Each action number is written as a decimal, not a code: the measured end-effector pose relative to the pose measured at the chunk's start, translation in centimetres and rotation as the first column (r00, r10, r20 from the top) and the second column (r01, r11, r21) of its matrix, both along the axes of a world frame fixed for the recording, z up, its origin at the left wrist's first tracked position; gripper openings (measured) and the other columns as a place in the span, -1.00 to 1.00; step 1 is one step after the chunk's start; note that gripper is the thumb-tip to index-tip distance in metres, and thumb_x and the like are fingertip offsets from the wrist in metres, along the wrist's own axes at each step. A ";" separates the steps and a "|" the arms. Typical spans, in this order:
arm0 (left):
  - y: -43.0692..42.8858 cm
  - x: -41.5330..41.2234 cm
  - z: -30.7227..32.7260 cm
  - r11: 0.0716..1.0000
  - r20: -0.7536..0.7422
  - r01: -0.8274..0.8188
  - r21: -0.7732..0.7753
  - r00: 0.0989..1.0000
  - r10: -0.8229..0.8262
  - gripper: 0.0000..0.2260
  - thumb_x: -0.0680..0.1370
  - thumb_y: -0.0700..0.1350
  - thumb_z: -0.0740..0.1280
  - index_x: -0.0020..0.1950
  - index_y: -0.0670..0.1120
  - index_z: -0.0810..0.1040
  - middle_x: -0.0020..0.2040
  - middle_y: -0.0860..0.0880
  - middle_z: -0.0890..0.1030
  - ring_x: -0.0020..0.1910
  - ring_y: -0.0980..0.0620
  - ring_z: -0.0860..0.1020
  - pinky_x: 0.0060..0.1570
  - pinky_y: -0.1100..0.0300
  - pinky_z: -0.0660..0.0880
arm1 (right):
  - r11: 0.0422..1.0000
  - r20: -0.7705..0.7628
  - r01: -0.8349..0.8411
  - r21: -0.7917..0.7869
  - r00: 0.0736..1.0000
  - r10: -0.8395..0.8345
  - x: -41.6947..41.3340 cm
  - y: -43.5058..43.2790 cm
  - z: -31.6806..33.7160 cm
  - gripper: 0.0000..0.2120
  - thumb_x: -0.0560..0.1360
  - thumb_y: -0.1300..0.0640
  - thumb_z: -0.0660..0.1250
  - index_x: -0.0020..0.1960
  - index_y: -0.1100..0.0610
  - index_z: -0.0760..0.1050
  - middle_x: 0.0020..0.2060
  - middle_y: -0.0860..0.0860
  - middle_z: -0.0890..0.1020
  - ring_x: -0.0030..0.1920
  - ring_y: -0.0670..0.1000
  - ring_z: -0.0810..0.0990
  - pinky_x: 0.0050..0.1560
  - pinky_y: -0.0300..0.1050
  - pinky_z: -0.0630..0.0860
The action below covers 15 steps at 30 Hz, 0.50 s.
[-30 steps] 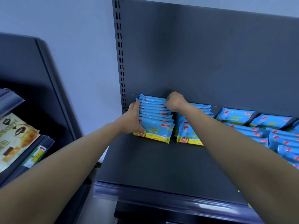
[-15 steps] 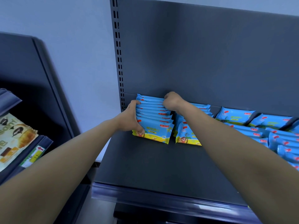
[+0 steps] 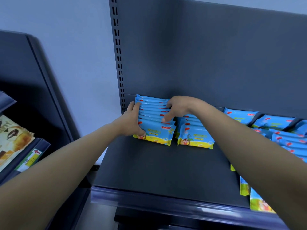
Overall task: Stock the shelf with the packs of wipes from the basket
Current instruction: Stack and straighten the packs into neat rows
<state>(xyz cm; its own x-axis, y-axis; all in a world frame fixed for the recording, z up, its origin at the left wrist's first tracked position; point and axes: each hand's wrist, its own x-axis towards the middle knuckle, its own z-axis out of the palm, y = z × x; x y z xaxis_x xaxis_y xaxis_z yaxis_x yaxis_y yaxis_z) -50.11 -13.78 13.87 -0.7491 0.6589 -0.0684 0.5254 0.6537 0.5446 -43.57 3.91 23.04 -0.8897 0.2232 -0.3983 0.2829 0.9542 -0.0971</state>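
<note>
Frame centre, on the shelf (image 3: 149, 166): I saw the row of wipes packs (image 3: 152, 112) clamped between both hands; left hand (image 3: 131, 123) gripped its left flank, right hand (image 3: 179, 106) its right, each curled round it; the row ran front to back.

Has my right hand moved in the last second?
Yes, slightly. Against the left row of packs, the right hand keeps its knuckles at the back, but its thumb has reached forward toward the shelf lip.
</note>
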 end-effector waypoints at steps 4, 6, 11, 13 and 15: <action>-0.1 0.5 0.2 0.999 -0.032 -0.033 0.002 0.999 0.033 0.04 0.28 -0.06 0.54 0.51 -0.08 -0.13 0.43 -0.04 0.06 0.28 -0.05 0.34 0.21 0.14 0.42 | 0.989 0.016 -0.072 0.127 0.997 0.070 0.6 -1.0 -0.7 -0.42 0.34 -0.10 0.48 0.23 0.19 0.45 0.14 0.06 0.56 0.08 0.08 0.55 0.01 -0.07 0.49; -0.2 0.8 0.2 0.998 -0.016 -0.052 0.019 0.999 0.052 0.03 0.30 -0.09 0.53 0.52 -0.05 -0.14 0.38 -0.06 0.14 0.18 -0.02 0.40 0.13 0.15 0.44 | 0.991 0.027 -0.071 0.114 0.997 0.069 0.6 -1.6 -1.0 -0.47 0.34 -0.08 0.49 0.17 0.20 0.46 0.04 0.06 0.58 -0.06 0.06 0.54 -0.11 -0.09 0.46; -0.3 1.5 -0.1 0.992 0.015 -0.080 0.096 0.997 0.079 -0.01 0.32 -0.14 0.52 0.51 -0.01 -0.11 0.31 -0.08 0.25 0.13 -0.02 0.43 0.13 0.11 0.46 | 0.992 -0.028 -0.068 0.104 0.997 0.071 0.9 -2.4 -1.3 -0.57 0.37 0.04 0.49 0.12 0.24 0.47 -0.08 0.07 0.54 -0.15 0.04 0.50 -0.24 -0.15 0.42; -0.5 1.6 -0.2 0.989 0.006 -0.091 0.119 0.996 0.091 -0.04 0.32 -0.15 0.52 0.50 -0.03 -0.06 0.27 -0.07 0.26 0.10 -0.01 0.43 0.12 0.10 0.47 | 0.992 -0.057 -0.079 0.101 0.995 0.085 1.0 -2.4 -1.3 -0.55 0.37 0.05 0.49 0.14 0.24 0.47 -0.06 0.07 0.53 -0.12 0.04 0.48 -0.19 -0.13 0.42; -0.6 1.8 -0.3 0.987 -0.019 -0.092 0.130 0.995 0.095 -0.07 0.33 -0.16 0.51 0.50 -0.06 -0.04 0.25 -0.07 0.25 0.11 -0.03 0.44 0.11 0.12 0.47 | 0.994 -0.078 -0.079 0.079 0.993 0.085 1.2 -2.4 -1.3 -0.51 0.37 0.06 0.49 0.20 0.23 0.44 0.07 0.10 0.56 -0.03 0.07 0.52 -0.09 -0.09 0.48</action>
